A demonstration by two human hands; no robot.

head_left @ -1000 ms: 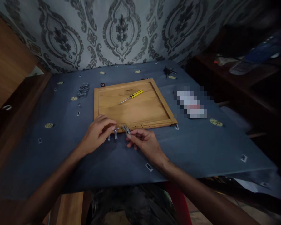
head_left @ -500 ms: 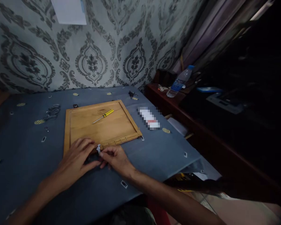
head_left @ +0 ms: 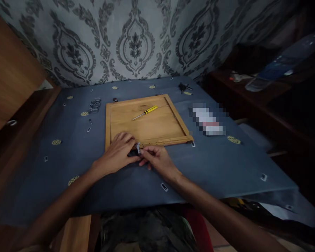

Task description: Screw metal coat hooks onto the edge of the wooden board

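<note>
Right hand [head_left: 159,160]: your thumb and forefinger pinch a small grey metal piece [head_left: 138,148]; the other fingers curl beneath.
Metal piece: it stands at the near edge of the panel, between your two hands; its exact shape is too small to tell.
Left hand [head_left: 120,152]: your fingers lie over the near edge, left of the metal piece, the thumb reaching right towards it; whether they grip anything underneath, you cannot tell from this view.
Wooden panel [head_left: 124,122]: it lies flat in front of you, a raised frame around its face and a row of small dark holes along the near strip, right of the metal piece.
Screwdriver [head_left: 151,109]: it rests on the panel, yellow-and-black handle to the far right, shaft to the near left.
Left of panel: a cluster of looped metal items [head_left: 95,104], with tiny bits [head_left: 90,121] nearer you.
Far side: a small dark object [head_left: 115,100] sits just beyond the panel's far left corner.
Right of panel: a pixelated item [head_left: 210,120], its identity hidden.
Tablecloth [head_left: 212,171]: blue-grey, with yellow motifs, under all these.
Far right: a clear bottle [head_left: 274,68], blurred.
</note>
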